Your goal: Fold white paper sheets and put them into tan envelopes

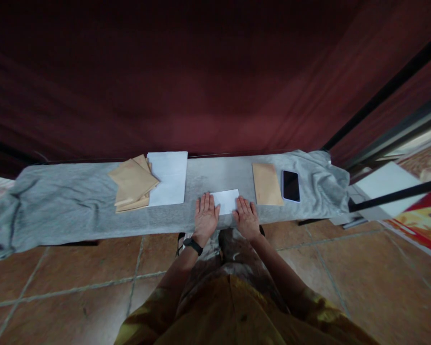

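Observation:
My left hand lies flat with fingers stretched out on the left part of a small folded white paper. My right hand lies flat on the paper's right part, fingers also stretched out. The paper rests on a grey cloth that covers a long low bench. A black band is on my left wrist.
A stack of brown envelopes and a white sheet lie to the left. A single brown envelope and a black phone lie to the right. A dark red curtain hangs behind; the floor is tiled.

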`<state>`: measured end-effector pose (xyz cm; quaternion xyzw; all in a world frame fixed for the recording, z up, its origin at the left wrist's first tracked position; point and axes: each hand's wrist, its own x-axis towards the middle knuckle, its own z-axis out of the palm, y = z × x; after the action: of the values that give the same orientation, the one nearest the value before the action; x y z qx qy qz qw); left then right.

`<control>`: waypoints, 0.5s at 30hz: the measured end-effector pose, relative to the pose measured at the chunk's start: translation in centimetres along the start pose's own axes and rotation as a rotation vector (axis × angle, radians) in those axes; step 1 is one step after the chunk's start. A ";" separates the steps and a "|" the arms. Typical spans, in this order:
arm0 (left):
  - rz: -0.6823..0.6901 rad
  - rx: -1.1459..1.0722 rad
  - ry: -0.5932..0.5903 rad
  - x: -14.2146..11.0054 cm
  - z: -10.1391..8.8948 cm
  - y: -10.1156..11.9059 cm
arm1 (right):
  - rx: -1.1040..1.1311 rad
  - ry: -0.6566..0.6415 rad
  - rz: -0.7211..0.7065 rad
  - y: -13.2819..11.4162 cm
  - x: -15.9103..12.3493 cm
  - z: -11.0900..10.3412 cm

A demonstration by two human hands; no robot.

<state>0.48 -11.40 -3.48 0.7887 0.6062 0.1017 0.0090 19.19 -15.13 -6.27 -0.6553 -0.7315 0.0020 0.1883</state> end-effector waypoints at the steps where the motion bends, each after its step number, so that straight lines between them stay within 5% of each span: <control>1: 0.031 -0.015 -0.010 0.2 0.1 0.6 | 0.000 -0.002 0.002 0.0 0.0 0.0; 8: 0.196 -0.105 -0.094 1.7 1.5 4.6 | -0.007 -0.031 0.017 -0.3 0.2 -0.4; 15: 0.128 -0.078 -0.075 2.6 1.8 3.7 | 0.000 -0.017 0.031 -0.5 0.2 -0.7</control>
<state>4.99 -9.71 -4.35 0.8281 0.5495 0.0958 0.0557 18.88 -15.17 -5.42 -0.6667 -0.7227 0.0108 0.1820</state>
